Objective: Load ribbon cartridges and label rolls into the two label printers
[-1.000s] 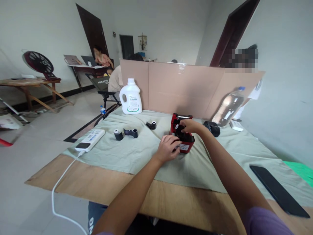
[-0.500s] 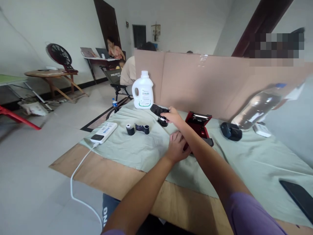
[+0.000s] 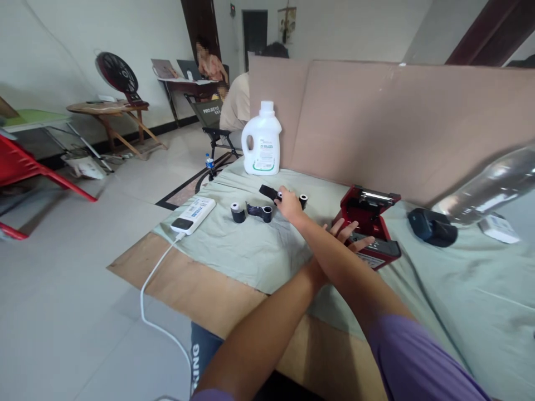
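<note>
Since the earlier frame the right hand (image 3: pixel 288 204) has carried the black cartridge piece (image 3: pixel 268 192) farther from the red printer (image 3: pixel 370 225), out toward the far left part of the desk (image 3: pixel 234 287), and the arms now cross, right over left.

Head view: the right hand's fingers are curled around the black cartridge piece, holding it just above the green cloth (image 3: pixel 259 250), near the small black roll (image 3: pixel 302 201) and just beyond the black spool pair (image 3: pixel 259 211). Another black roll (image 3: pixel 238 212) lies left of that pair. The left hand (image 3: pixel 349 234) lies partly hidden under the right forearm, fingers spread and flat against the front of the red printer, whose lid stands open; it grips nothing that shows. A white power bank (image 3: pixel 194 214) with its cable sits near the desk's left edge. A white jug (image 3: pixel 261 146) stands at the far edge by the cardboard screen (image 3: pixel 397 117). A black device (image 3: pixel 430 227) lies right of the printer.
</note>
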The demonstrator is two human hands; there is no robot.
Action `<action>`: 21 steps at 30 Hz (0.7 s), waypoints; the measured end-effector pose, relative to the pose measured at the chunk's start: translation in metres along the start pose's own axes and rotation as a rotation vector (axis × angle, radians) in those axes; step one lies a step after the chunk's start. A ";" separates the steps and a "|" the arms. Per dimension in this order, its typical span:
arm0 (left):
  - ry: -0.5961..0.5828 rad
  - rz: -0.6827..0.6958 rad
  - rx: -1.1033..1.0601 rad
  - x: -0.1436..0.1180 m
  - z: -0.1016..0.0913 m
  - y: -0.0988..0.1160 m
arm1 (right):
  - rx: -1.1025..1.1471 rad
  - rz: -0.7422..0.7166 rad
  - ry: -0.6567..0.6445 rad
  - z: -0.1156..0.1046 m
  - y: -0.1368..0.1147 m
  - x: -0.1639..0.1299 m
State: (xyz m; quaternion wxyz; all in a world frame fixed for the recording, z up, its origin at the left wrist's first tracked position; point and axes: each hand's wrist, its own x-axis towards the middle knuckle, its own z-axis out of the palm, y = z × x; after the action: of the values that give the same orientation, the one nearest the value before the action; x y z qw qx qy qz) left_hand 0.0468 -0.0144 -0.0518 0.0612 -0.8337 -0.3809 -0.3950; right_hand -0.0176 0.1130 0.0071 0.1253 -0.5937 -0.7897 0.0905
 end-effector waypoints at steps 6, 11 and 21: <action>-0.035 -0.020 0.006 -0.003 0.006 -0.001 | -0.040 -0.050 -0.017 0.008 -0.004 0.000; -0.005 0.006 -0.008 -0.004 0.010 -0.003 | 0.031 -0.069 0.083 0.005 -0.005 -0.002; -0.027 -0.009 -0.041 -0.004 0.010 -0.003 | 0.081 0.055 0.095 0.004 0.001 0.005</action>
State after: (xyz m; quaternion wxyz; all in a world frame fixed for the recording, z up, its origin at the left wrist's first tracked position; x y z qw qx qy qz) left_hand 0.0490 -0.0105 -0.0619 0.0370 -0.8384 -0.3774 -0.3916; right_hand -0.0193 0.1184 0.0038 0.1840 -0.6133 -0.7619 0.0974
